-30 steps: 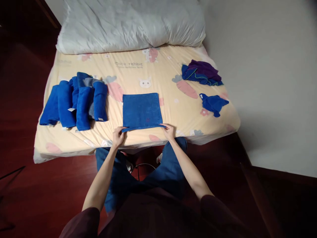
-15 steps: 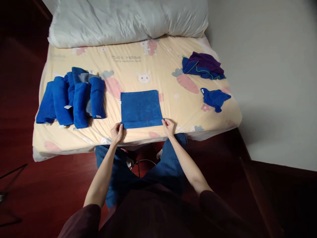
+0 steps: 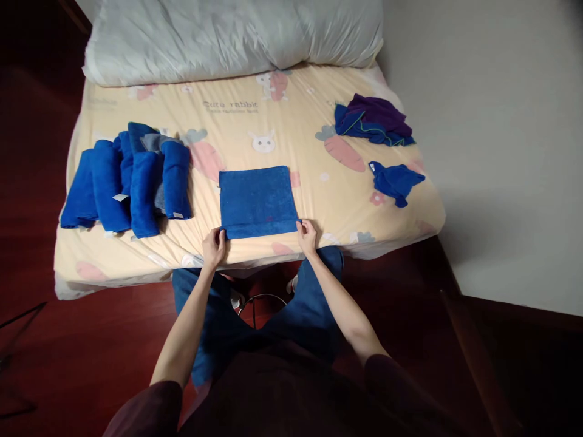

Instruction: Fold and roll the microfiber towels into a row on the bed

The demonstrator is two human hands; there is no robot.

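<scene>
Fingertips of the left hand (image 3: 214, 246) and right hand (image 3: 307, 237) close in a narrow pinch on either end of the near edge of a blue towel (image 3: 257, 197), spread at the centre of the frame on a rabbit-print bed (image 3: 291, 139). A slim band along that edge is turned over; the larger part lies flat, leaving most of it apparently to be done. At left, blue bundles (image 3: 144, 194) look finished, rolled or folded. At right, a crumpled cloth (image 3: 395, 182) and a purple-and-blue heap (image 3: 376, 118) appear unsorted. A pale quilt (image 3: 237, 39) fills the top.

Room right of flat cloth (image 3: 257, 193); left obstacle, rolled cloths (image 3: 144, 193).
</scene>
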